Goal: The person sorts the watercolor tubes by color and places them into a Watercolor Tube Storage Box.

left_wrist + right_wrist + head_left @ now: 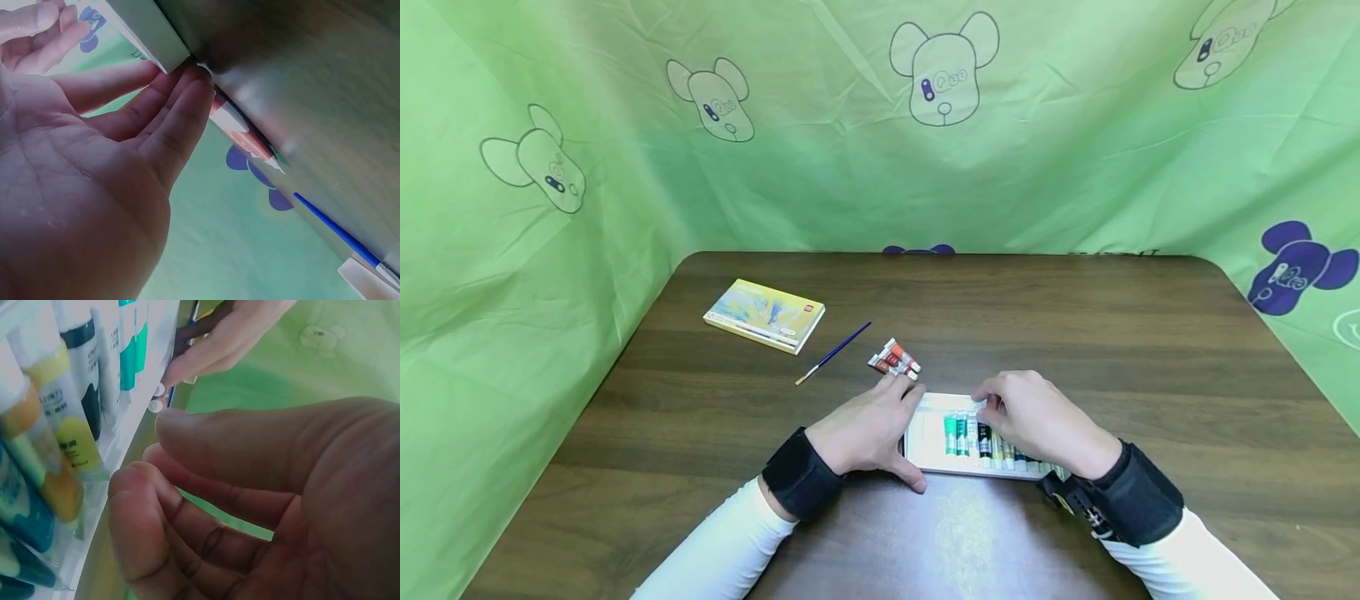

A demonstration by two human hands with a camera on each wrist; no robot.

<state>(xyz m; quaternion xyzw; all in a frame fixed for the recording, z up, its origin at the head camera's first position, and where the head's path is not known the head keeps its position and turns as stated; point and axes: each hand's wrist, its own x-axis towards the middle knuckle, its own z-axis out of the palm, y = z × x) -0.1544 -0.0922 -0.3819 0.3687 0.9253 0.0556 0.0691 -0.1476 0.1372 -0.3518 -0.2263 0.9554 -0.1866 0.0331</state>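
A white tray [928, 433] holds a row of small paint tubes [957, 435], among them green, white, black, yellow and blue ones. Its left end lies by my left hand [868, 425], whose extended fingers touch a corner in the left wrist view. The thumb rests near the tray's front left corner. Over the tray's far edge, my right hand [1037, 417] bends its fingers beside the tubes. Nothing shows between thumb and forefinger in the right wrist view, which also shows a yellow tube [78, 440] close to the fingertips. Part of the row is hidden under this hand.
Several red-toned paint tubes [895, 358] lie just beyond my left fingertips. Farther left are a blue-handled paintbrush [835, 352] and a yellow paint box [767, 315]. A green printed cloth [820, 192] hangs behind the brown wooden table [1075, 317].
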